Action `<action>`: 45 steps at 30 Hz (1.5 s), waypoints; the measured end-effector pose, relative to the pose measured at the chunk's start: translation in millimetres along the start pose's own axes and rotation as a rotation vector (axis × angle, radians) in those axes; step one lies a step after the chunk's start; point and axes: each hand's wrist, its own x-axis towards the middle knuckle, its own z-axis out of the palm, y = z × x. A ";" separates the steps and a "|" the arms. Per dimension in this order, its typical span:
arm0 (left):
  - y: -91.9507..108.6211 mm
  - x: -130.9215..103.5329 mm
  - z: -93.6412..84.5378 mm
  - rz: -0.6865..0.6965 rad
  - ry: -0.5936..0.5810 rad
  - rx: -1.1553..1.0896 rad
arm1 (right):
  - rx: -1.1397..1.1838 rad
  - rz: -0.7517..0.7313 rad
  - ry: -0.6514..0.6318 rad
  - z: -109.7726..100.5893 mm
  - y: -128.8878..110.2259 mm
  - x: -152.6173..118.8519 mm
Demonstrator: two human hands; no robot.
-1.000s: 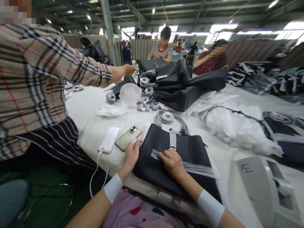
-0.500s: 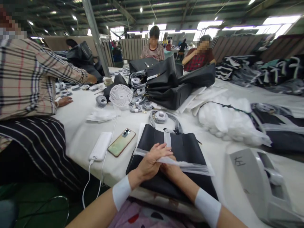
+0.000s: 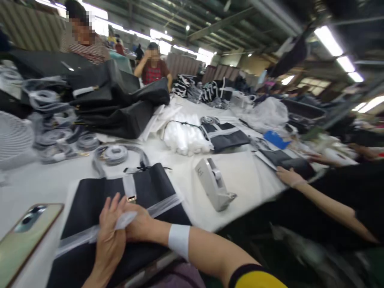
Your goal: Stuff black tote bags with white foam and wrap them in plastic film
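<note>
A black bag (image 3: 99, 192) lies flat in front of me, with a translucent white strip (image 3: 163, 205) wrapped across it. A second white band and a small gold-coloured clasp (image 3: 131, 198) show at its upper middle. My left hand (image 3: 111, 232) rests over the bag's middle, its fingers stretched out and pointing up and away. Against it, from the right, comes my right hand (image 3: 139, 224), its fingertips largely hidden behind the left. A loose end of white strip shows between the two hands. The bag's wrapped strap (image 3: 115, 154) lies coiled beyond its top edge.
A grey tape dispenser (image 3: 214, 186) stands right of the bag. A phone (image 3: 33, 236) lies at left, near a white fan (image 3: 15, 136). Beyond are stacked black bags (image 3: 120, 116) and a white plastic bundle (image 3: 186, 134). A co-worker's hand (image 3: 289, 176) touches another black bag at right.
My view has swung to the right, bringing the tape dispenser and a co-worker's arm into sight. My hands stay together over the bag; the left one is now more upright.
</note>
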 end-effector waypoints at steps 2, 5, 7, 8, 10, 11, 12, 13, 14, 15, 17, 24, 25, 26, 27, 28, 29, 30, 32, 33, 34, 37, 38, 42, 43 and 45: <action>-4.4 -3.5 4.6 -0.017 0.000 -0.008 | 0.039 0.050 0.033 2.7 6.3 -1.7; -7.2 -8.4 7.8 -0.027 -0.029 0.050 | 0.180 0.215 0.180 2.4 7.3 -5.3; -9.5 -11.4 10.9 -0.018 -0.051 0.132 | 0.295 0.293 0.304 -0.7 4.8 -7.1; -11.0 -12.7 13.1 -0.006 -0.060 0.178 | 0.351 0.324 0.369 -2.8 3.5 -7.7; -14.5 -14.6 17.9 0.026 -0.071 0.262 | 0.450 0.405 0.494 -7.0 2.0 -7.9; -15.9 -15.1 20.2 0.039 -0.073 0.299 | 0.494 0.452 0.549 -8.6 1.9 -7.4; -16.7 -15.4 22.1 0.046 -0.073 0.332 | 0.537 0.499 0.597 -9.7 2.1 -6.6; -16.9 -15.5 23.5 0.048 -0.078 0.366 | 0.585 0.539 0.641 -10.3 2.6 -5.4; -16.3 -15.4 24.5 0.047 -0.089 0.402 | 0.639 0.573 0.682 -10.5 3.3 -3.9; -15.0 -15.3 24.9 0.044 -0.107 0.445 | 0.700 0.598 0.720 -10.8 4.1 -2.3; -10.6 -14.7 24.4 0.041 -0.166 0.552 | 0.811 0.621 0.781 -13.5 5.3 0.6; 3.7 -8.9 21.6 0.087 -0.256 0.723 | 0.481 0.483 0.748 -73.6 4.3 -25.8; 4.0 -8.2 21.9 0.086 -0.248 0.734 | 0.418 0.483 0.710 -82.6 4.2 -34.9; 3.9 -7.7 22.3 0.080 -0.238 0.739 | 0.380 0.482 0.649 -89.1 4.2 -44.3; 3.3 -7.3 22.8 0.070 -0.228 0.738 | 0.362 0.481 0.573 -92.4 4.4 -53.5; 2.4 -6.9 23.3 0.059 -0.223 0.733 | 0.352 0.484 0.493 -92.8 4.7 -62.0; 1.1 -6.7 23.7 0.050 -0.223 0.726 | 0.341 0.487 0.418 -90.6 5.0 -69.4; -0.4 -6.5 24.0 0.041 -0.224 0.715 | 0.325 0.485 0.354 -86.7 5.4 -75.3; -3.7 -6.2 24.4 0.026 -0.223 0.687 | 0.293 0.472 0.267 -78.2 6.1 -81.9; -5.1 -6.3 24.4 0.021 -0.215 0.670 | 0.289 0.463 0.241 -75.3 6.5 -82.6; -6.3 -6.4 24.2 0.020 -0.207 0.653 | 0.302 0.446 0.218 -74.1 7.0 -81.9; -7.7 -7.5 23.1 0.056 -0.197 0.636 | 0.436 0.421 0.205 -78.6 9.6 -74.9; -7.4 -7.8 22.6 0.075 -0.207 0.643 | 0.501 0.419 0.214 -81.2 11.0 -72.1; -4.4 -7.0 21.4 0.109 -0.279 0.690 | 0.707 0.405 0.264 -86.3 17.4 -64.5; -3.2 -6.2 21.3 0.103 -0.291 0.698 | 0.733 0.401 0.273 -86.1 18.4 -63.7; 0.6 -3.9 20.5 0.082 -0.296 0.709 | 0.770 0.391 0.283 -84.9 19.0 -62.6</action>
